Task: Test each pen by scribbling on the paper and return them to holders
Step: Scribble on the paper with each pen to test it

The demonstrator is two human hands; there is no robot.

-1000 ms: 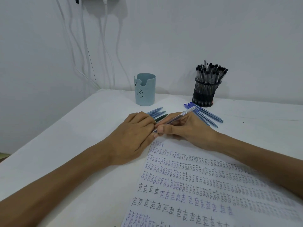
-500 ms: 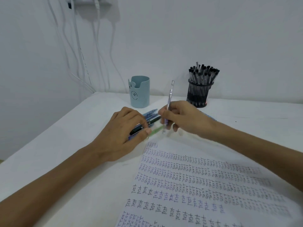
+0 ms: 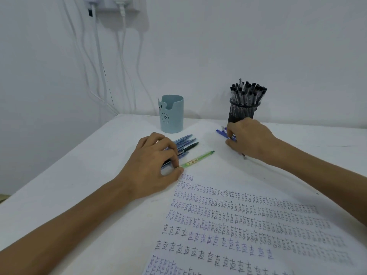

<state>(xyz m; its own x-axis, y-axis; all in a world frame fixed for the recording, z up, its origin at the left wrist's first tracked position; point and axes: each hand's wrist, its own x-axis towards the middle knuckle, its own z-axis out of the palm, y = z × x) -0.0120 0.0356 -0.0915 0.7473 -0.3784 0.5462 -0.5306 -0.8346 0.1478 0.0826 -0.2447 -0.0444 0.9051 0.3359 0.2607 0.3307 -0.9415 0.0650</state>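
Nearest the camera, a sheet of paper (image 3: 248, 225) lies on the white table (image 3: 79, 195), its rows of handwritten "TEST" running from the bottom edge up to about the middle of the tabletop. Left of the paper the table is bare all the way to its left edge, crossed only by the left forearm; the strip between the paper's top edge and the two holders is largely bare as well.

The left hand (image 3: 153, 165) rests palm down just past the paper's top left corner. Its fingers (image 3: 170, 149) curl over a small cluster of blue and dark pens (image 3: 186, 144), pressing on them, while thumb and forefinger pinch the near end of a green pen (image 3: 198, 159) that lies flat, its tip pointing away to the right (the rest of the barrel lies clear of the hand).

Farther right, the right hand (image 3: 252, 139) lies knuckles up over a second bunch of blue pens (image 3: 223, 132), whose ends poke out at its left side. A thin pen tip shows beneath the hand near the wrist; whether the fingers close around a pen cannot be told.

At the back, near the wall, a pale blue cup (image 3: 171, 114) stands behind the left hand, and a black mesh holder (image 3: 242, 111) packed with black-capped pens (image 3: 248, 92) stands just behind the right hand.
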